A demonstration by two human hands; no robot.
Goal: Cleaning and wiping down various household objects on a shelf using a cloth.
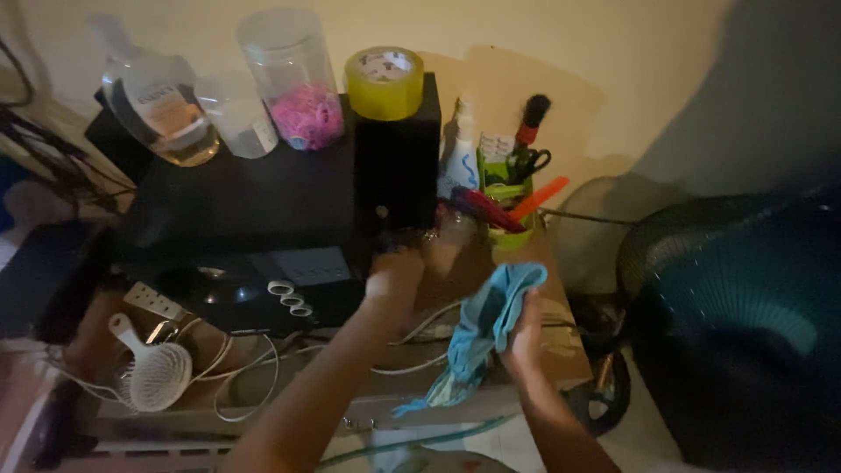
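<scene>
Head view, left hand: we see it reaching to the base of the tall black box; we cannot tell its grip.
Head view, right hand: closed around the crumpled blue cloth, near the wooden table's right edge.
Relation: the box stands up-left of the cloth; the left hand is nearer it.

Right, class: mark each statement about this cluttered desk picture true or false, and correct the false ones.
1. The right hand holds a blue cloth. True.
2. The roll of yellow tape lies on the floor. False: it sits on top of a black box.
3. The clear jar holds pink items. True.
4. The white hairbrush is in the left hand. False: it lies on the desk, apart from both hands.
</scene>
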